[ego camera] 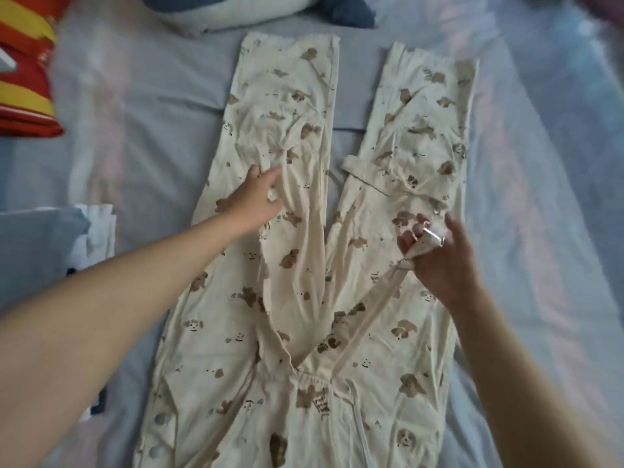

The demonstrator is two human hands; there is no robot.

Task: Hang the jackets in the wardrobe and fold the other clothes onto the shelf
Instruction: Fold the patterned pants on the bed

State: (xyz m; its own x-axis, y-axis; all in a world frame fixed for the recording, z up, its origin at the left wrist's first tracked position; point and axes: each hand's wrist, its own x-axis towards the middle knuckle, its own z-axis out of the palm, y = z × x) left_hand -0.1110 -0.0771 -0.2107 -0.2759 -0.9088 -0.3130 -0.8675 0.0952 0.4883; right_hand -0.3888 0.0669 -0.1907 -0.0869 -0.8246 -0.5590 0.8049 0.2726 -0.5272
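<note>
Trousers (304, 298), cream with a brown print, lie spread flat on the bed sheet (135, 130), waistband nearest, legs apart and pointing away. Step in hand: folding. The left hand (256, 197) pinches the cloth of the left-side leg. The right hand (439, 258) grips a raised fold of the other leg. The next move probably calls for laying one leg over the other, edges aligned.

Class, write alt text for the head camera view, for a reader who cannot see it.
Two bare hands work on cream pyjamas printed with brown dogs, spread on a grey-blue bed sheet: the left hand pinches fabric on one side, the right hand grips a bunched edge on the other. A blue-and-white cushion lies beyond, a red-and-yellow item at far left.
</note>
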